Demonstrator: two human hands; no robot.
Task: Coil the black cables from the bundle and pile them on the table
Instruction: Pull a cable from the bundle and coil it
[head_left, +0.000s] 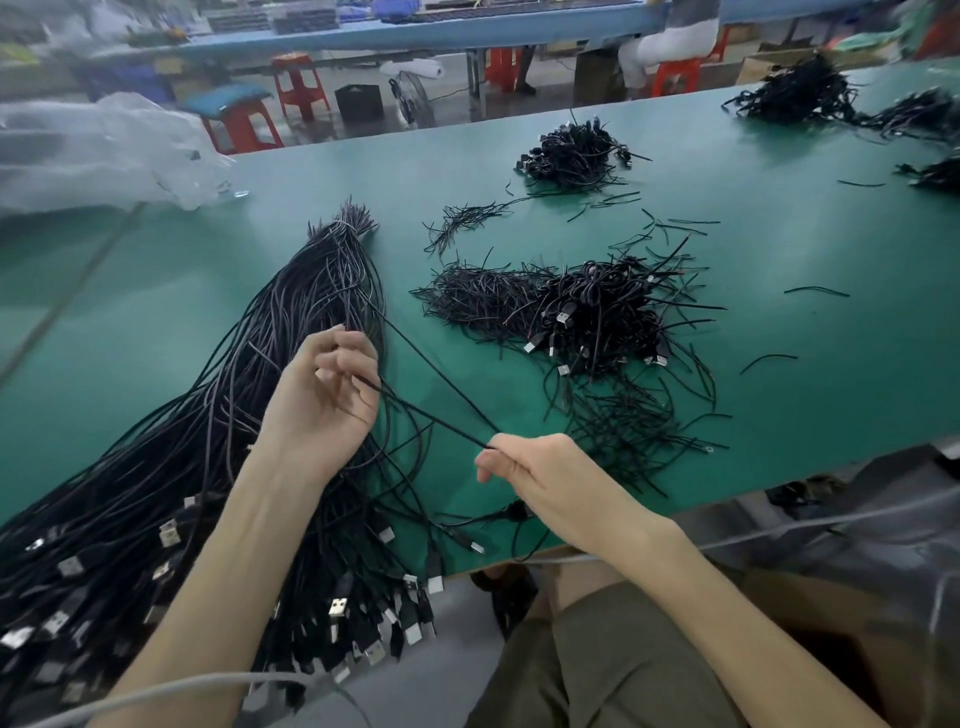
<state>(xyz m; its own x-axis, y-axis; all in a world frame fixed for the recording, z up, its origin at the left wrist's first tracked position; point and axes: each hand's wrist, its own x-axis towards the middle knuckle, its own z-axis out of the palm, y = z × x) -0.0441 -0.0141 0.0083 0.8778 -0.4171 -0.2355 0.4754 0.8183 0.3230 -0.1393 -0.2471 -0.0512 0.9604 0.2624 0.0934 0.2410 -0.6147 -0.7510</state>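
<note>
Head view looks down on a green table (779, 249) with both bare forearms reaching in. The left hand (324, 395) is palm up, its fingers curled and pinching one black cable (431, 417) against the thumb. The right hand (540, 473) grips the same cable between thumb and curled forefinger, so the strand runs taut from the left fingers down to the right fingertips. A second thin strand comes from the bundle beyond the left fingers and meets the right fingertips as well.

The bundle (208, 467) of long black cables lies under and behind the left fingers, fanning out toward the person. A tie (345, 224) binds it at its far, narrow end. Its USB plugs (337, 607) hang over the near table edge, below the left wrist.

Beyond the right fingers sits a pile of coiled cables (597, 312), resting on the table and ringed by short loose black wire pieces (623, 431), which also spread just past the right knuckles. A smaller heap of coiled cables (576, 150) lies farther out on the same line. Far off from the left fingers, a clear plastic bag (104, 150) rests on the table's corner, with red stools (298, 85) on the floor behind it.
</note>
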